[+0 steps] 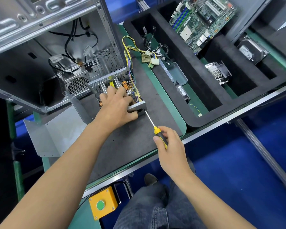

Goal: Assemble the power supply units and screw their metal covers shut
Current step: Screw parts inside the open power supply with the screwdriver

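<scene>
Lying loose at far left, the metal cover awaits fitting. The left hand clasps the open power supply unit on the mat; the right hand grips a screwdriver, tip at the casing's corner, likely driving a screw; the next move demands steady alignment.

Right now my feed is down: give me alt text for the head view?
The right hand holds a yellow-handled screwdriver with its tip at the near corner of an open power supply unit, which the left hand steadies on a dark mat. Its loose metal cover lies to the left.
</scene>
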`<state>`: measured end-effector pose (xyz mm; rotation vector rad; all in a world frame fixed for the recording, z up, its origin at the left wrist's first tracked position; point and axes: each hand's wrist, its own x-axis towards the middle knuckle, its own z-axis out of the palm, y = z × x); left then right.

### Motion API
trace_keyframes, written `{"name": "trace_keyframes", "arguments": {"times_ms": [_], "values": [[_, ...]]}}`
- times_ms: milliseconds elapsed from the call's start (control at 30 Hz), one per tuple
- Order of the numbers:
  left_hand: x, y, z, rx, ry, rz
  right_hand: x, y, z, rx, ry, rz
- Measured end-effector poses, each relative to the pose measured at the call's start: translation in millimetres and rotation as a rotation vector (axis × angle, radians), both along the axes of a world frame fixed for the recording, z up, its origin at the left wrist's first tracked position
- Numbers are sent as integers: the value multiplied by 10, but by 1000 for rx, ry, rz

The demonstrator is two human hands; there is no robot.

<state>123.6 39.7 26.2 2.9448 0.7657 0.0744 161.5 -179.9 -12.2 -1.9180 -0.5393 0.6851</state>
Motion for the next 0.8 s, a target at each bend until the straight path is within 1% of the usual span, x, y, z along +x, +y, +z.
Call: {"name": "trace_keyframes", "arguments": {"times_ms": [133,400,800], "values": [[-6,13,-4,3,-15,-8,5,1,0,-3,3,1],[1,23,34,-76,-22,17,-6,9,-2,1,-1,-6],[4,6,1,-20,-16,-12,-13,-2,-1,6,-2,-7]]}}
